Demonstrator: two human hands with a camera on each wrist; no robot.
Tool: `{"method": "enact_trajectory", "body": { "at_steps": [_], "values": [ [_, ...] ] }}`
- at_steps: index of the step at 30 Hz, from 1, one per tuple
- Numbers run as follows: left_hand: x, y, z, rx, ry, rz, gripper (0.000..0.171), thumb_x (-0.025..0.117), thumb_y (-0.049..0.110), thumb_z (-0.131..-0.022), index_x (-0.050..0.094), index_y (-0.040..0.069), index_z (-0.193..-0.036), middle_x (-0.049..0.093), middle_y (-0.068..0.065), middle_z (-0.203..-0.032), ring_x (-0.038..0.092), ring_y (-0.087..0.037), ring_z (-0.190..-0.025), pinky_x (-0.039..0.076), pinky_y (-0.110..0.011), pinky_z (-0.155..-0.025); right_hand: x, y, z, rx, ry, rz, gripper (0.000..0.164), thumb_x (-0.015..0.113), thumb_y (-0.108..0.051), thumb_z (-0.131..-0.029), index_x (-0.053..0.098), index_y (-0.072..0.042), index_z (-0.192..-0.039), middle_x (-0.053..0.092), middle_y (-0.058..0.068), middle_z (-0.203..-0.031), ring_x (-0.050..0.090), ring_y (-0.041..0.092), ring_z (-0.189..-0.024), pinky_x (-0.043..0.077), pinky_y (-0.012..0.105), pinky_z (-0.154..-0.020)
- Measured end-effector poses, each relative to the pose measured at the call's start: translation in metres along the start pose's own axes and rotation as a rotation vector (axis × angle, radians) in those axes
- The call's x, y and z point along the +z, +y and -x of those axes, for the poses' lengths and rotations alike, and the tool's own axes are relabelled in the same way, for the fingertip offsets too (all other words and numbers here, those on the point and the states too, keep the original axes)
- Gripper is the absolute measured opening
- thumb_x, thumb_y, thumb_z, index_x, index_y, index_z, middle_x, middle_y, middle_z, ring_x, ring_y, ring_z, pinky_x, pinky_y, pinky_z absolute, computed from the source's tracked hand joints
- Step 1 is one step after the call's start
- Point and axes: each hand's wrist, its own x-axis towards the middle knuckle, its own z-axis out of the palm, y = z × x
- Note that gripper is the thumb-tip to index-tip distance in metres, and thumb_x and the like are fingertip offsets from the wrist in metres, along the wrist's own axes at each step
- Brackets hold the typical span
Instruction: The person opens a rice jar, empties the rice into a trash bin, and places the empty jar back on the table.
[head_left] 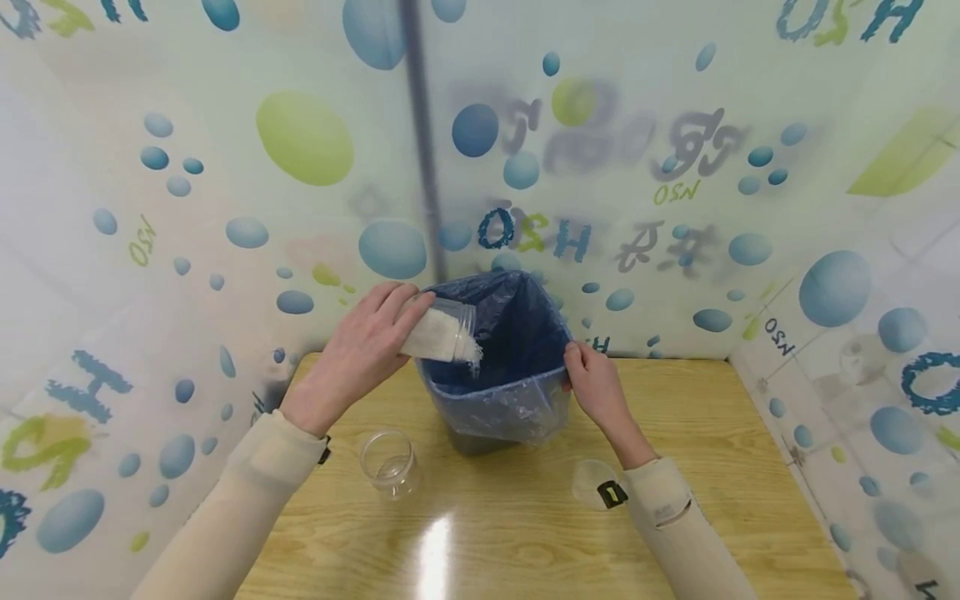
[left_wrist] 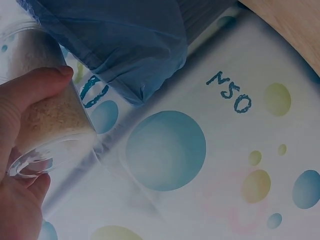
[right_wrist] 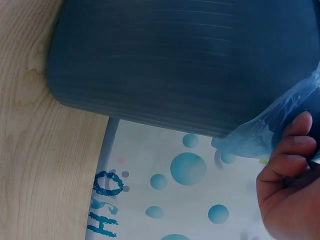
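Note:
My left hand (head_left: 369,335) holds a clear jar (head_left: 433,333) by its sides, tipped with its mouth over a trash bin (right_wrist: 175,60). Pale, fine grains (left_wrist: 52,120) fill part of the jar, and some spill at its mouth (head_left: 474,352). A blue plastic bag (head_left: 517,408) lines the bin and folds down outside its rim. On the bin's right side, my right hand (head_left: 600,385) grips the rim and the bag's edge, fingers curled in the right wrist view.
An open, clear jar (head_left: 392,468) stands on the wooden table (head_left: 517,533) left of the bin. Near my right wrist lies a clear round lid (head_left: 588,483). A patterned curtain (head_left: 645,242) rises right behind the bin and along both sides.

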Motion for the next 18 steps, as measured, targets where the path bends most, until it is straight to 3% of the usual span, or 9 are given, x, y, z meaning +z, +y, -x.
{"method": "enact_trajectory", "body": {
  "at_steps": [18],
  "values": [
    [-0.0002,-0.0022,-0.0002,0.006,0.015,-0.007,0.092,0.096,0.004,-0.062,0.052,0.000,-0.143,0.055,-0.023,-0.136,0.050,-0.041,-0.127,0.045,-0.051,-0.108,-0.0002,-0.0004,-0.0001,0.010,-0.006,0.004,0.041,0.039,-0.029,-0.110,0.055,-0.010,-0.078,0.059,0.005,-0.063,0.058,0.021,-0.059,0.042,0.035,-0.053]
  ]
}}
